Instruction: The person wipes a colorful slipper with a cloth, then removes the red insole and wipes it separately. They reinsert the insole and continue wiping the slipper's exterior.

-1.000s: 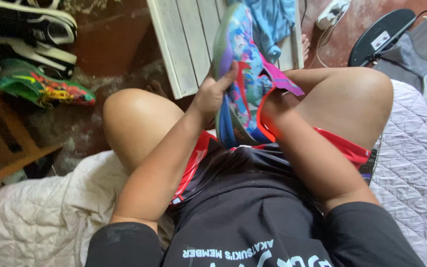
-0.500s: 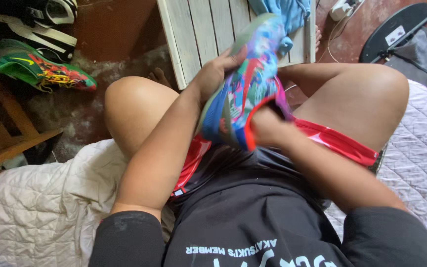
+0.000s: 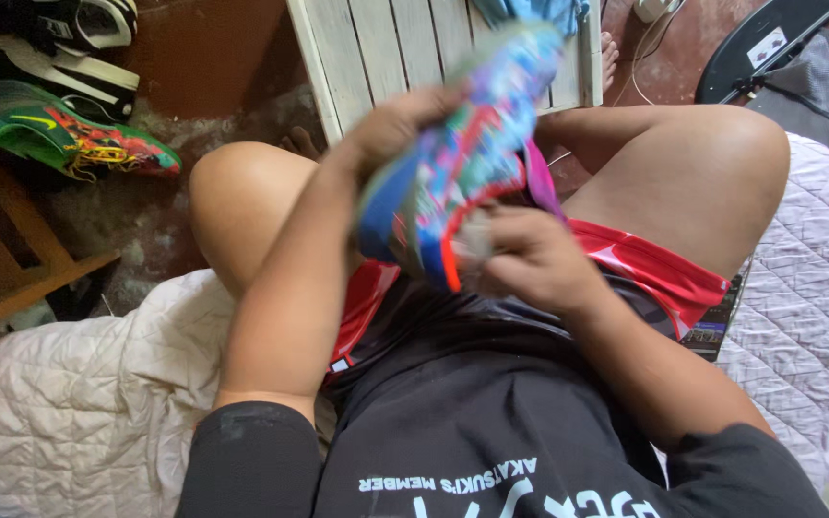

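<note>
A multicoloured blue, red and green sports shoe [image 3: 462,153] is held above the lap, the left hand [image 3: 390,125] wrapped around its upper side, the right hand [image 3: 530,259] curled at its orange-rimmed opening. A white slatted wooden board [image 3: 386,48] lies beyond.

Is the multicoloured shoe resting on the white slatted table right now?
No, the multicoloured shoe is held up over the lap, with the left hand at its side and the right hand at its heel opening.

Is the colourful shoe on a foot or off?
Off. The colourful shoe is held up over the lap, left hand on its side, right hand at its opening. No foot is in it.
</note>
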